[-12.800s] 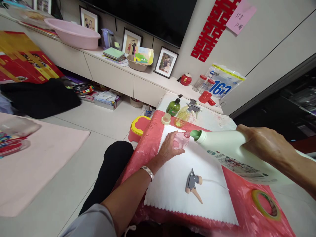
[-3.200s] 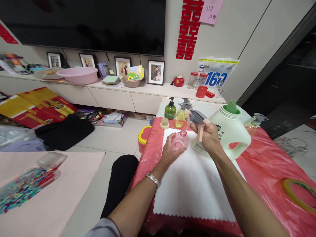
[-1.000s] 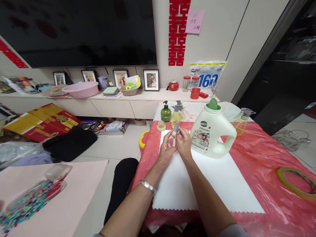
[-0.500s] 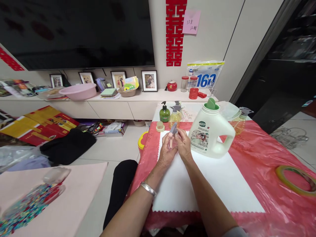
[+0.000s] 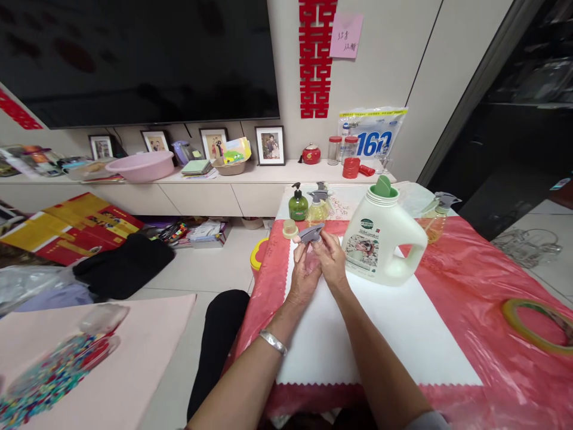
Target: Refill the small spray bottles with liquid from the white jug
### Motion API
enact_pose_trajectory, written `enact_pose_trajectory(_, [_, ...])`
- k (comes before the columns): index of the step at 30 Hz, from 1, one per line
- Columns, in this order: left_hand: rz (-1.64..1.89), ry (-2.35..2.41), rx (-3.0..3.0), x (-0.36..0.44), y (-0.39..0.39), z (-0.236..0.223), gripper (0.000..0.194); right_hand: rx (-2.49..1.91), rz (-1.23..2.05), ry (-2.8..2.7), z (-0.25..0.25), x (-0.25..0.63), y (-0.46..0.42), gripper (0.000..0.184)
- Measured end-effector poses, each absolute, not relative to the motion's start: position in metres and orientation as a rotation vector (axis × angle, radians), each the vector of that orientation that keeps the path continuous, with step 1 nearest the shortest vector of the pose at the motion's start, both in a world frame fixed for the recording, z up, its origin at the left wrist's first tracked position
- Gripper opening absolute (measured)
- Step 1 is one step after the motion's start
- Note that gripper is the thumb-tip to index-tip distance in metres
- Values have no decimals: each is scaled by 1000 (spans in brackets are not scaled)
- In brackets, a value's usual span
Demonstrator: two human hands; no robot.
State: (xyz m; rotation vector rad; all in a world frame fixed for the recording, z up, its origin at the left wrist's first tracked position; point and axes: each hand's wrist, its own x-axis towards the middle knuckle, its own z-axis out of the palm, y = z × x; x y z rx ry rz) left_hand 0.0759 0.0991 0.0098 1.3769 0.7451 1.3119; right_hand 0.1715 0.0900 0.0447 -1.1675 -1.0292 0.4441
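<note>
My left hand [image 5: 303,275] is wrapped around a small clear pink spray bottle that it mostly hides, standing on a white cloth [image 5: 380,334]. My right hand [image 5: 332,263] grips the collar under the grey trigger sprayer head [image 5: 310,233], which sits on top of the bottle. A large white detergent jug [image 5: 384,239] with a green spout stands upright just right of my hands.
The cloth lies on a red plastic table cover [image 5: 474,286]. Behind my hands are a beige cap [image 5: 290,227], a green pump bottle [image 5: 298,205] and two yellow spray bottles [image 5: 318,206]. A tape roll [image 5: 537,322] lies at the right. A pink mat [image 5: 89,364] with beads is at the left.
The jug was tipped over the pink bottle, then stood upright. My right hand took the sprayer head from the cloth, set it on the bottle and has turned it to point left.
</note>
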Motion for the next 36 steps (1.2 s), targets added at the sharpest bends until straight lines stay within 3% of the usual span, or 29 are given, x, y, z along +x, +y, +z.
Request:
enact_pose_trajectory(12, [1298, 924, 1662, 73, 102, -1, 71, -1182, 419, -1035, 46, 167, 92, 35])
enact_pose_trajectory(29, [1244, 1068, 1715, 83, 102, 9, 84, -1167, 485, -1039, 48, 172, 93, 41])
enact_pose_trajectory(36, [1299, 981, 1663, 81, 103, 11, 74, -1218, 407, -988, 46, 169, 90, 37])
